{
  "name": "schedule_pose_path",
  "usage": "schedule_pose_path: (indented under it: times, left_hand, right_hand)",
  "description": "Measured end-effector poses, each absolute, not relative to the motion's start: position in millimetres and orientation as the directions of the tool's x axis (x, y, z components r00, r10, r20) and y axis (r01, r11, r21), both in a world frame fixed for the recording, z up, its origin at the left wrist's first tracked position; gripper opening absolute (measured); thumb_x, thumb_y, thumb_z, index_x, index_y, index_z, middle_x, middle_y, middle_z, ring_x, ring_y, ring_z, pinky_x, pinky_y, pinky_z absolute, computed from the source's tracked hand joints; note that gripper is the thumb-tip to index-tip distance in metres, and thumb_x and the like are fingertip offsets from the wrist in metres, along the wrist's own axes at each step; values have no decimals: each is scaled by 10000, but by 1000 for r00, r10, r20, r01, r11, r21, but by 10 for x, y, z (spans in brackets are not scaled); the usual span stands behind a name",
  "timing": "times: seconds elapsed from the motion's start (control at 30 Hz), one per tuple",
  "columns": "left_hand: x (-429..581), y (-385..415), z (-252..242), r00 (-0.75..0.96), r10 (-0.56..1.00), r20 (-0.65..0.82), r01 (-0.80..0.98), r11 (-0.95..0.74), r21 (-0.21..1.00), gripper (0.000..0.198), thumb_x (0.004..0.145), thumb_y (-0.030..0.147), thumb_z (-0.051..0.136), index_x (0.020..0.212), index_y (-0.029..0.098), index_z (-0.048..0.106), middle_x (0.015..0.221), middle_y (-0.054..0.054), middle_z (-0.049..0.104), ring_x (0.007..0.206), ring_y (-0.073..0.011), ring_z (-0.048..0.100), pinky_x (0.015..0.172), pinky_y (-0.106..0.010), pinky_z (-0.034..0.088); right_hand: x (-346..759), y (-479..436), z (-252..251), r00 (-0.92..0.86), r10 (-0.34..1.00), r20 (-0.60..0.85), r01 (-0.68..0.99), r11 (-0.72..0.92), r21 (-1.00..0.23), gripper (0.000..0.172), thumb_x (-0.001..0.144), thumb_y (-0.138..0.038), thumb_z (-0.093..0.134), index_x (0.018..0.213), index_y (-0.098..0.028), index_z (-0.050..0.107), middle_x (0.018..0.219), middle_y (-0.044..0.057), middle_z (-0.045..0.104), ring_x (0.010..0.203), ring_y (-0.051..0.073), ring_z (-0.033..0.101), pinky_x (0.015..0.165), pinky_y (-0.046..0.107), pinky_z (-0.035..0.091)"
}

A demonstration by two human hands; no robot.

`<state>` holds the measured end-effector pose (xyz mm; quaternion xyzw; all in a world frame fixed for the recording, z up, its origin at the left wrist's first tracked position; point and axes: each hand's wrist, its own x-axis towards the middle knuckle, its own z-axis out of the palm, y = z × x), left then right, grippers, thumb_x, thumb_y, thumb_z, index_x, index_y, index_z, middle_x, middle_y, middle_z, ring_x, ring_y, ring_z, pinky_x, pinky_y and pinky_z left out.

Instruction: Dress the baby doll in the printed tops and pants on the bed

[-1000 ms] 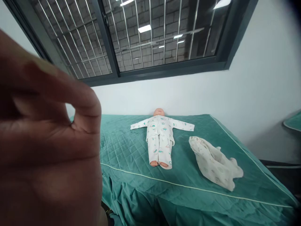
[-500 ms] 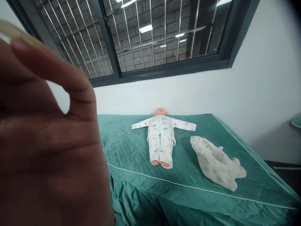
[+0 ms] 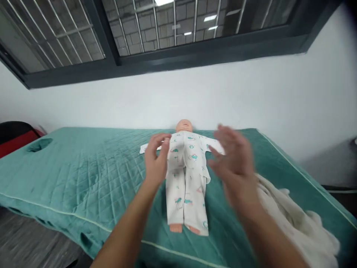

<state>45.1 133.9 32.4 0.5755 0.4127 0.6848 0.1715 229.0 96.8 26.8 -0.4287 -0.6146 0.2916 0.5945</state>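
Observation:
A baby doll lies on its back in the head view, dressed in a white printed top and matching trousers. Its arms are spread and its feet poke out below the cuffs. My left hand is by the sleeve and side of the top, fingers curved with a gap to the thumb; contact with the cloth is unclear. On the other side, my right hand is held over the opposite sleeve, fingers apart, empty and blurred by motion. A crumpled white printed cloth item lies beyond my right forearm.
The doll rests on a green quilted bed cover with pale piping. Behind it stand a white wall and a dark-framed barred window. A red and black object is at the far left, above a grey floor.
The large hand close to the camera at the left is gone. Both my hands now reach out to either side of the doll. The view has shifted down and closer to the bed.

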Motion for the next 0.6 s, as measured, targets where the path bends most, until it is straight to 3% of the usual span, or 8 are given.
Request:
schedule_pose_path:
  times: [0.07,0.17,0.27,0.43,0.6]
  left_hand:
    - [463,1909,-11,-162,776,610,385,-520,763,245,965,356,546,1055,200,712,1142,-76,710,1105,-194,639,988,-353,508]
    - [482,2571,-297,-90,869,487,468,-395,791,284,968,309,517,1140,171,697,1220,-99,705,1182,-216,624,1067,-385,469]
    - [501,2906,-417,-18,903,429,464,-372,804,278,964,268,507,1132,175,709,1224,-84,715,1173,-206,637,1095,-374,455]
    - [532,2925,-475,82,926,370,410,-369,834,308,986,277,481,1189,215,703,1336,-57,672,1290,-189,576,1172,-371,397]
    - [529,2892,-475,89,936,341,395,-348,850,308,988,300,487,1188,260,718,1362,-33,660,1335,-197,546,1201,-393,378]
  right_hand:
    - [2088,1469,34,98,911,401,98,392,-915,613,872,-389,623,1445,-366,404,1584,51,404,1471,258,390,1150,508,409]
    - [1944,2183,-261,99,927,362,255,329,-910,448,916,-407,555,1345,-277,533,1472,78,537,1393,249,471,1177,504,363]
    - [2019,2612,-427,-6,941,338,376,316,-871,393,924,-443,557,1269,-263,603,1394,76,609,1325,259,526,1158,498,376]
    - [2201,2695,-532,-71,963,259,320,268,-909,389,928,-475,573,1286,-327,604,1485,20,544,1386,248,480,1150,463,398]
    - [2183,2644,-516,-76,963,260,395,268,-879,377,938,-480,550,1279,-327,597,1484,27,539,1385,254,472,1159,478,388]
